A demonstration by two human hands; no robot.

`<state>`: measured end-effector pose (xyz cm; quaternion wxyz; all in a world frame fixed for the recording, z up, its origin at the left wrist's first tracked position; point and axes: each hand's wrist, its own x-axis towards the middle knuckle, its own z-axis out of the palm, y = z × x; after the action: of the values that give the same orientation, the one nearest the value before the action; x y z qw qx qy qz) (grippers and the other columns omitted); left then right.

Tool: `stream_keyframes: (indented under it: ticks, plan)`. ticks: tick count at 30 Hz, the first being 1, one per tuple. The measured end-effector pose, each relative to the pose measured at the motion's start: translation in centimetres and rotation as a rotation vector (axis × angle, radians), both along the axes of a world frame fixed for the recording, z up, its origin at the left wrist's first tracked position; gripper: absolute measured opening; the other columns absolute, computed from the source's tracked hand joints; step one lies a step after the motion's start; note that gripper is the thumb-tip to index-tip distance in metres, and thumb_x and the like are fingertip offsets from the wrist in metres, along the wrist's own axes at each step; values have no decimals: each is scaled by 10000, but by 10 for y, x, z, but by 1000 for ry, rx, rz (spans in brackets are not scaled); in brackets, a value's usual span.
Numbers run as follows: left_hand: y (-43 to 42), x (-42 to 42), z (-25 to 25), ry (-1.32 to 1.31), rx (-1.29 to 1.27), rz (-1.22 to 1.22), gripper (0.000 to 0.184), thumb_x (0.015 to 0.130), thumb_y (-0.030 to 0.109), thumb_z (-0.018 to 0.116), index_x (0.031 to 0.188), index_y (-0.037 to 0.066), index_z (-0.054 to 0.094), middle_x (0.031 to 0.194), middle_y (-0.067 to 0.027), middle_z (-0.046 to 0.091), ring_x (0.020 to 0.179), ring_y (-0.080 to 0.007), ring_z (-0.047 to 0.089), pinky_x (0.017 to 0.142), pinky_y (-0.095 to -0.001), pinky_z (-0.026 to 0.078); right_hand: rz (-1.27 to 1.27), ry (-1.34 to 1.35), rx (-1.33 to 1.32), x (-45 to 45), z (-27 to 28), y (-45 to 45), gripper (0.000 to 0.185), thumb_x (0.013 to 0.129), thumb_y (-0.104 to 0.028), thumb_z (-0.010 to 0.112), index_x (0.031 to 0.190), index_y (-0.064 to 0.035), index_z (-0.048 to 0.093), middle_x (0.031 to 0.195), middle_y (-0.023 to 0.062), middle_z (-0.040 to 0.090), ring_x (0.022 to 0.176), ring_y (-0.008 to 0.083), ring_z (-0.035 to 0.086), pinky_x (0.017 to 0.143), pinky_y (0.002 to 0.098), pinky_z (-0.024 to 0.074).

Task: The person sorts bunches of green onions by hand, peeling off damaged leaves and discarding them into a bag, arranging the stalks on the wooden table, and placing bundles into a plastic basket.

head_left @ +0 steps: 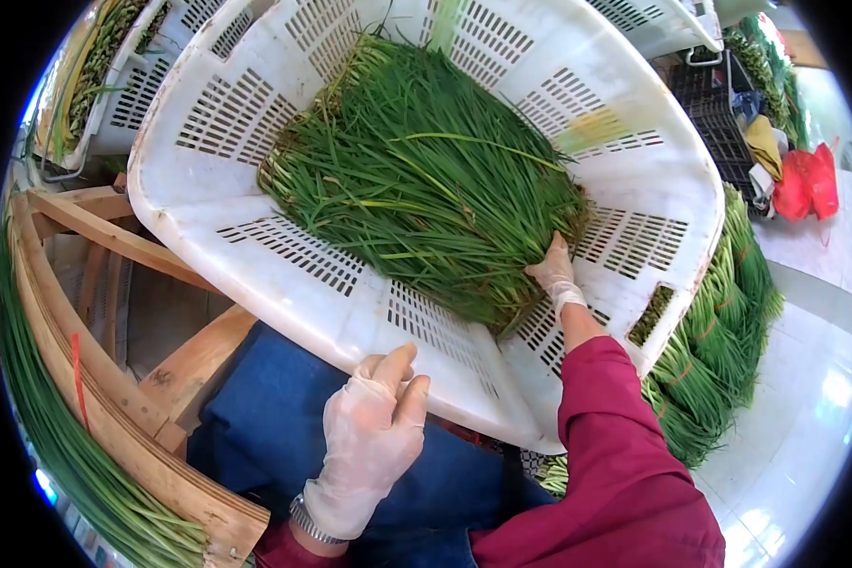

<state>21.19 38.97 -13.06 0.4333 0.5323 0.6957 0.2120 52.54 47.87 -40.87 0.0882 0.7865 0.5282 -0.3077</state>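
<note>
A large white slotted plastic basket (189,210) fills the upper middle, tilted toward me. Long green leafy stalks (426,170) lie in a thick layer inside it. My right hand (557,273), in a thin pale glove, reaches into the basket and grips the end of the stalks at the right side; some of its fingers are hidden among them. My left hand (374,435), also gloved and with a metal watch at the wrist, is held just outside the basket's near rim. Its fingers are curled, with the thumb and index finger close together, and nothing shows in them.
A curved wooden frame (128,417) stands at the left, with green stalks (85,483) along its outer side. Banded green bundles (719,331) lie right of the basket. Farther right are a black crate (710,114) and a red bag (807,183). Another white basket (142,95) stands upper left.
</note>
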Motion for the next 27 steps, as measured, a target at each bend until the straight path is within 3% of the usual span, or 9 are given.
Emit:
stream_keyframes:
  ticks: [2,5,11,15,17,21,24,25,27]
  plan:
    - [2,0,0,-29,3,22,262,770,65,623,1024,9,589,787,-130,605,666,-272,614,602,-343,498,-30,48,-36,2,7,0,999,546,-189,809,1346,41,256,1318,245,380,1210,351,404,1000,337,364]
    - [3,2,2,-78,-17,90,267,770,-12,592,1037,-11,604,768,-95,601,646,-166,555,597,-256,457,-15,-11,-82,1,3,5,953,554,-185,806,1325,41,291,1293,244,404,1181,351,431,983,341,383]
    - [4,0,5,-77,-60,83,258,774,6,595,1031,-16,606,772,-103,601,644,-167,555,599,-260,453,-202,218,-246,-8,17,17,945,606,-24,773,1365,42,214,1258,224,471,1122,312,499,955,322,392]
    - [5,0,6,-88,-65,85,261,777,12,597,1036,-20,604,776,-108,599,644,-168,553,600,-261,452,-181,141,-285,2,3,19,938,602,-10,781,1362,30,234,1269,216,466,1120,308,499,948,336,393]
    - [4,-1,5,-79,-59,80,263,778,12,596,1038,-21,603,779,-108,599,643,-168,551,600,-261,451,-137,261,-160,21,-30,5,931,600,-11,783,1360,27,246,1270,215,466,1114,303,501,944,330,393]
    - [4,-1,5,-101,-89,95,265,783,20,592,1044,-24,601,783,-111,598,642,-164,548,602,-262,452,-213,324,-140,14,-19,5,906,598,7,773,1350,34,267,1244,202,488,1085,296,511,941,321,388]
    - [6,0,6,-100,-111,81,267,785,30,593,1047,-25,599,787,-113,599,642,-162,547,606,-262,454,-177,189,-236,13,-21,15,884,587,-25,781,1324,51,299,1205,192,513,1062,295,521,928,326,398]
    - [5,-1,4,-99,-99,74,267,786,34,594,1046,-26,599,789,-114,599,642,-164,549,608,-263,455,-154,135,-190,-9,18,19,791,557,-58,796,1241,63,416,1114,187,562,1001,293,548,889,346,420]
    - [4,-2,4,-101,-106,76,265,789,44,594,1044,-28,600,794,-117,602,644,-169,555,610,-265,456,-196,304,-296,-2,30,28,726,533,-68,805,1171,63,483,1051,185,590,944,295,568,838,358,445]
